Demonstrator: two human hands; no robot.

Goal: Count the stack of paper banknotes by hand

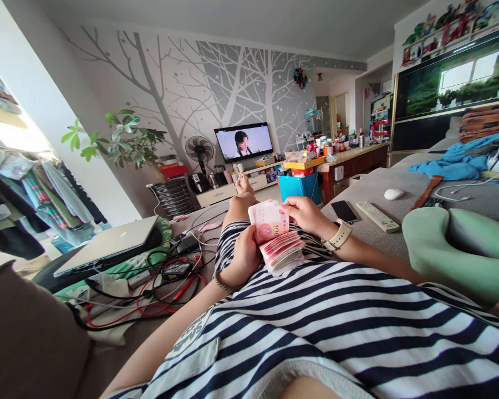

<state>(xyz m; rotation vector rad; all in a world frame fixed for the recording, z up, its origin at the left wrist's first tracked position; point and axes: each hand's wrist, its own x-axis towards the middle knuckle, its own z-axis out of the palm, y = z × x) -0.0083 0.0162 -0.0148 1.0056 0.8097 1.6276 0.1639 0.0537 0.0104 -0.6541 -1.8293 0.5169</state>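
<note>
I lie back on a grey sofa in a navy-and-white striped dress (324, 327). My left hand (244, 252) is closed round a thick stack of pink banknotes (280, 252) resting on my lap. My right hand (305, 215), a white watch on its wrist, pinches the upper edge of the top banknote (269, 220), which is lifted off the stack. My bare foot shows beyond the notes.
To my right on the sofa lie a black phone (344, 210), a remote control (377, 216), a white mouse (393, 194) and a green neck pillow (461, 249). A closed laptop (108, 244) and tangled cables (158, 282) sit at left. A television (243, 142) plays ahead.
</note>
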